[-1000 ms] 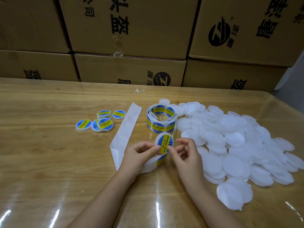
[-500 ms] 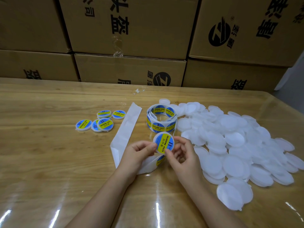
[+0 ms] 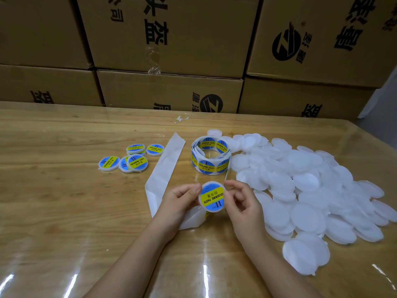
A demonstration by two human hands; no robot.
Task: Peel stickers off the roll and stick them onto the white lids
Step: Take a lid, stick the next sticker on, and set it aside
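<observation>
Pinching a stickered lid (image 3: pixel 212 196) by its rim, the left hand (image 3: pixel 179 202) and right hand (image 3: pixel 241 204) curl their fingers (image 3: pixel 192 191) around it, seemingly just above the surface (image 3: pixel 64 201).

1. The light is even and moderately bright and falls from overhead.
2. Nearer than the grip, white glare streaks cross the glossy film-covered wooden table (image 3: pixel 53 201).
3. Only faint, soft shadows sit under the left hand (image 3: pixel 178 203) and the right hand (image 3: pixel 242 203).
4. The round white plastic lid with blue-and-yellow sticker (image 3: pixel 212 196) pinched between them is sharp, and its print is readable.
5. Right of the grip, the heap of plain white round lids (image 3: pixel 300 190) looks washed, with edges merging.
6. Beyond the grip, the stacked brown cardboard boxes (image 3: pixel 171 39) are dimmer and lean at the frame edges.
</observation>
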